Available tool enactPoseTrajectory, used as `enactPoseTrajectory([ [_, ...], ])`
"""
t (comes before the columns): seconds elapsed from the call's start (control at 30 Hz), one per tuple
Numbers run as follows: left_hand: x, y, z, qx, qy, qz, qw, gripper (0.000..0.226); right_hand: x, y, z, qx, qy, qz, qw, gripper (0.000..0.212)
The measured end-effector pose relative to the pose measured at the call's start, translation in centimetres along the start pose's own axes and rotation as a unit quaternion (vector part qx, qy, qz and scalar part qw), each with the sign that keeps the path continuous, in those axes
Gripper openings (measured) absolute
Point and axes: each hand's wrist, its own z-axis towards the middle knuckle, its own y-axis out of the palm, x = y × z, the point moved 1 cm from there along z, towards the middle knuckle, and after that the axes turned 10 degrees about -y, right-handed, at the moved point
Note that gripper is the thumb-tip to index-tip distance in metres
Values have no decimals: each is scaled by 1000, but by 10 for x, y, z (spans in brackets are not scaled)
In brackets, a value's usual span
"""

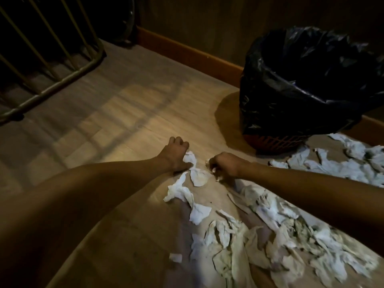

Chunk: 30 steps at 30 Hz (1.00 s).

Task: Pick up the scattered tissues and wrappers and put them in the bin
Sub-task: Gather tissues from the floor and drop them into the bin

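A dim room with a wooden floor (128, 113). The left hand (176, 154) is curled on a small tissue (190, 157) lying on the floor. The right hand (223, 165) is closed around a scrap (209, 163) beside it. More tissues (270, 229) are scattered below and to the right. The bin (301, 90), lined with a black bag, stands near the wall on the right.

Operator body: two bare arms

Left hand (176, 153) and right hand (223, 165): no sleeves, gloves, rings, watches or wristbands visible.
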Motion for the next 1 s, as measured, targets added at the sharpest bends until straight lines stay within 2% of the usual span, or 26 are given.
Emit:
enactPoseTrajectory([
  [0.13, -3, 11, -9, -10, 71, -58, 996, 39, 19, -23, -9, 48, 53, 65, 995, 26],
  [0.27, 0, 9, -25, -1, 150, -114, 982, 36, 34, -34, -44, 0, 49, -3, 999, 12],
  [0.33, 5, 11, -38, -12, 194, -103, 976, 33, 37, -21, -65, -23, 37, -25, 999, 16],
  [0.43, 9, 24, -64, -48, 182, -53, 981, 32, 33, 5, -97, -61, 18, -33, 997, 45],
  [0.5, 14, 30, -82, -63, 147, -40, 986, 41, 30, 18, -113, -96, 13, -53, 994, 62],
  [0.6, 20, 32, -96, -107, 125, 51, 985, 76, 23, 26, -122, -111, 17, -38, 993, 56],
  [0.67, 24, 33, -102, -115, 141, 112, 977, 88, 18, 24, -121, -101, 16, -27, 994, 49],
  [0.77, 26, 34, -108, -101, 143, 85, 981, 72, 9, 11, -118, -56, 13, -29, 998, 38],
  [0.83, 27, 34, -110, -90, 144, 61, 984, 59, 4, 0, -117, -12, 11, -8, 1000, 40],
  [0.93, 34, 26, -115, -88, 161, 61, 981, 59, -7, -7, -114, -3, 6, -9, 1000, 54],
  [1.0, 40, 20, -125, -99, 170, 63, 978, 58, -14, -3, -113, -39, 10, -16, 999, 70],
])
